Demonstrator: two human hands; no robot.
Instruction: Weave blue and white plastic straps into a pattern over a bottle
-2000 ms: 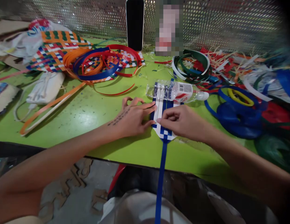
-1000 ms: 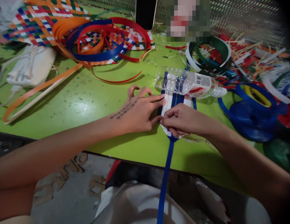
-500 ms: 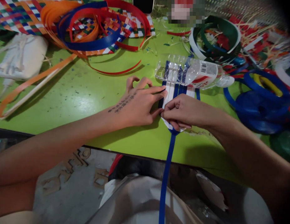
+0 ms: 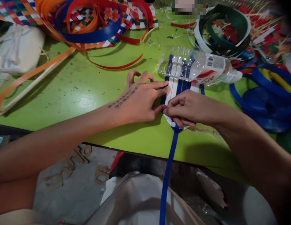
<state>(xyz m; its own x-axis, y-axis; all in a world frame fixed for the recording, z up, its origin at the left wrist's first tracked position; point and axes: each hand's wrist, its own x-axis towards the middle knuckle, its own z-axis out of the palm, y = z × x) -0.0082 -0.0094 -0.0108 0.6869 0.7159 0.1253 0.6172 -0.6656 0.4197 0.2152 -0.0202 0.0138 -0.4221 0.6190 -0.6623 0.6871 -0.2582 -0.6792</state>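
A narrow piece of blue and white plastic strips (image 4: 173, 88) lies on the green table, coming to a rounded end near me. My left hand (image 4: 143, 100) is spread beside it, with fingertips on its left edge and the thumb close to my right hand. Over the near end, my right hand (image 4: 191, 107) is closed in a pinch at the left edge, on a strip that its fingers mostly hide. A long blue strip (image 4: 170, 156) runs from that end over the table edge toward my lap. The clear plastic bottle (image 4: 199, 66) lies across the far part of the strips.
Orange, blue and red strip coils (image 4: 89, 34) lie on a multicoloured woven piece (image 4: 16, 11) at the back left. A white box with cords (image 4: 21, 50) is at far left. Green and white coils (image 4: 222, 31), blue rolls (image 4: 267, 106) and strip scraps (image 4: 269, 34) crowd the right.
The view has shifted slightly, so the table things sit a little higher in the picture. Both hands stay at the left edge of the strips with nearly the same grip.
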